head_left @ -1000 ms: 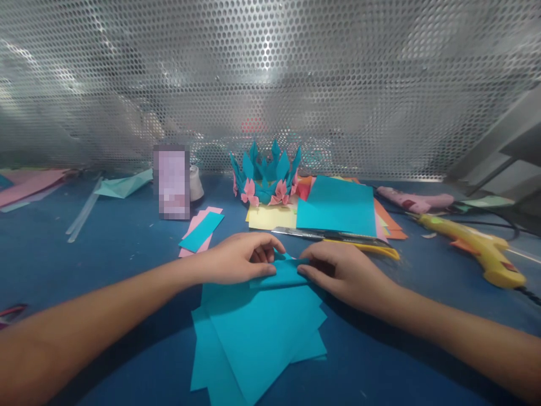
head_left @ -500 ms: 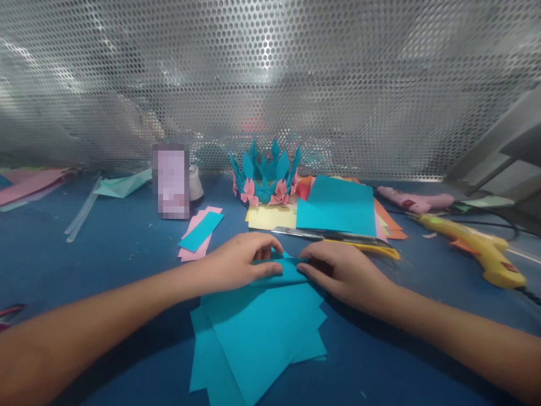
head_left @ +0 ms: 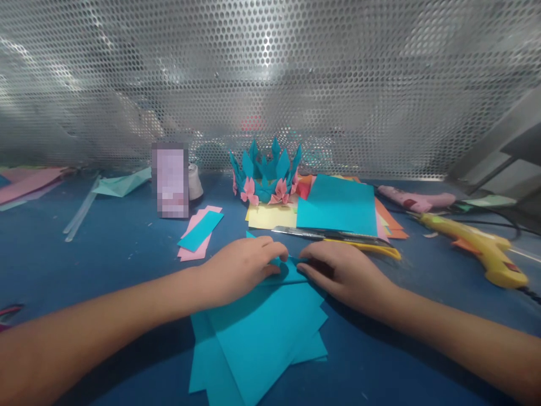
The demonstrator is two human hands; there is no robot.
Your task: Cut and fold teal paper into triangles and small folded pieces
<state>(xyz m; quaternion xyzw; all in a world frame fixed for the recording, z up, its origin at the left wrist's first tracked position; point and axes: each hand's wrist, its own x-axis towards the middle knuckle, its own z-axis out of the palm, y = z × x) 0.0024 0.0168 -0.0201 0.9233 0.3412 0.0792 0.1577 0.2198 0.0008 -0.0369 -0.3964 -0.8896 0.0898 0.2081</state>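
A folded piece of blue paper (head_left: 291,274) lies over the top edge of several loose blue paper sheets (head_left: 262,332). My left hand (head_left: 245,265) rests on the folded piece's left part, fingers curled and thumb bent in against it. At its right end, my right hand (head_left: 342,268) pinches the paper between thumb and fingers. A blue corner pokes up behind my left hand. Much of the folded piece is hidden under both hands.
Behind my hands stand a blue-and-pink paper crown (head_left: 266,180) and a paper stack (head_left: 338,206). A cutter knife (head_left: 329,234) lies before them. A yellow glue gun (head_left: 473,242) and a pink one (head_left: 416,198) lie right. Paper strips (head_left: 202,231) and a thread spool (head_left: 195,183) are left.
My left hand has rolled over the folded paper, its thumb drawn back under the fingers. A blue corner now shows behind that hand. My right hand stays nearly still.
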